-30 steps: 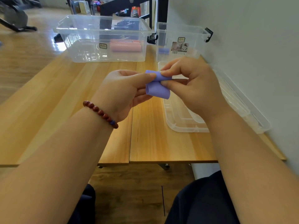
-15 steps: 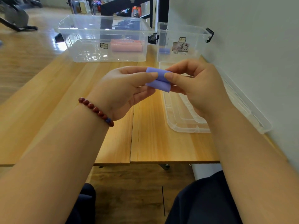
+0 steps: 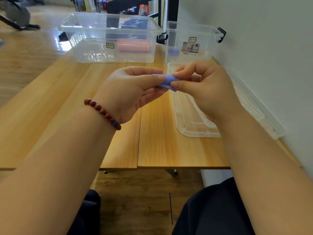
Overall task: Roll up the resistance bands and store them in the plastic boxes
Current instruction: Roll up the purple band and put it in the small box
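A small purple resistance band [image 3: 166,80], mostly rolled, is held in the air above the wooden table [image 3: 84,99]. My left hand [image 3: 132,92] pinches its left end between thumb and fingers. My right hand [image 3: 205,89] pinches its right end, covering part of the roll. At the back, a large clear plastic box [image 3: 108,28] holds a rolled pink band [image 3: 133,46]. A smaller clear box [image 3: 191,29] to its right holds a rolled purple band [image 3: 173,51].
Two clear box lids [image 3: 189,119] lie stacked along the white wall [image 3: 254,48] on the right, under my right hand. The table's front edge runs just above my knees. A dark frame and exercise gear stand on the floor behind.
The purple band has become a tighter, thinner roll between my fingers. Both hands have stayed at about the same spot above the table.
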Motion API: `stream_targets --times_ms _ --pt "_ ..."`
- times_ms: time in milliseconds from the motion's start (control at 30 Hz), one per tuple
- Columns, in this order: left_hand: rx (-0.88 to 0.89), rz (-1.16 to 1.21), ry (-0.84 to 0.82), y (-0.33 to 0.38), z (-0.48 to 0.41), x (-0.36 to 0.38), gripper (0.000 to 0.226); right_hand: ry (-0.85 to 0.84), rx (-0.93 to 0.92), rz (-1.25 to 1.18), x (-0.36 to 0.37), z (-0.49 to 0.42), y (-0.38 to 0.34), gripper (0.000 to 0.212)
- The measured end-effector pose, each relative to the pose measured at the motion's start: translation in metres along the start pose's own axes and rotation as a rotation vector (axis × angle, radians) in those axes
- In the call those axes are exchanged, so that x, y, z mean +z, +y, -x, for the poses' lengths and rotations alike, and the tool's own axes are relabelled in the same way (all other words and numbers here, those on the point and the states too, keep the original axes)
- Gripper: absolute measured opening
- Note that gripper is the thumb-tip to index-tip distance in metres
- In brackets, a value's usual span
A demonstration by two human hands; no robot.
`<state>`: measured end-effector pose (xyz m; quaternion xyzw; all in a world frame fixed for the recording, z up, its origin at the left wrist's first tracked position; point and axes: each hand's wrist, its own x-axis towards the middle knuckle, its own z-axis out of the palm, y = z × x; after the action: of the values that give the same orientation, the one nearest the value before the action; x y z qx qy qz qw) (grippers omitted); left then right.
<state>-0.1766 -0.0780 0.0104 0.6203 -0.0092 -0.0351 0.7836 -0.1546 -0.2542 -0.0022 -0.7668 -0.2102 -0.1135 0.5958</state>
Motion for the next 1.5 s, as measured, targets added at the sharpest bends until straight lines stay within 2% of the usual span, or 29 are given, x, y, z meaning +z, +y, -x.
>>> stream_targets --times_ms 167,300,533,700,800,900,1000,1100,1200,1400,1500 --pt "0.015 0.010 0.009 -0.002 0.000 0.000 0.017 -0.027 -0.017 0.038 -0.001 0.000 0.000 0.024" --pt "0.039 0.005 0.007 -0.004 -0.001 0.000 0.018 -0.012 0.038 0.001 0.000 0.000 0.001 0.014" --pt "0.092 -0.045 0.018 -0.007 -0.003 0.000 0.018 0.048 0.044 0.009 0.002 0.000 0.001 0.016" --pt "0.158 -0.130 0.088 -0.011 -0.007 0.002 0.014 0.067 0.035 0.023 0.004 -0.002 0.004 0.017" --pt "0.147 -0.134 0.105 -0.014 -0.008 0.001 0.013 0.060 -0.098 0.311 0.005 -0.003 0.007 0.020" --pt "0.148 -0.171 0.094 -0.015 -0.010 -0.002 0.015 -0.001 -0.381 0.623 0.005 -0.004 0.011 0.035" --pt "0.175 -0.230 0.073 -0.013 -0.009 -0.005 0.014 -0.024 -0.526 0.751 0.008 -0.005 0.016 0.036" --pt "0.195 -0.298 0.071 -0.011 -0.005 -0.005 0.013 0.034 -0.629 0.777 0.011 -0.004 0.021 0.030" --pt "0.274 -0.476 0.099 -0.016 -0.002 -0.003 0.023 0.089 -0.716 0.810 0.012 0.001 0.029 0.027" --pt "0.524 -1.062 0.161 -0.036 -0.007 -0.004 0.033 0.155 -0.731 0.859 0.001 0.000 0.046 0.026" --pt "0.458 -1.286 0.173 -0.043 -0.023 -0.010 0.038 0.117 -0.712 0.868 -0.004 -0.007 0.050 0.025"
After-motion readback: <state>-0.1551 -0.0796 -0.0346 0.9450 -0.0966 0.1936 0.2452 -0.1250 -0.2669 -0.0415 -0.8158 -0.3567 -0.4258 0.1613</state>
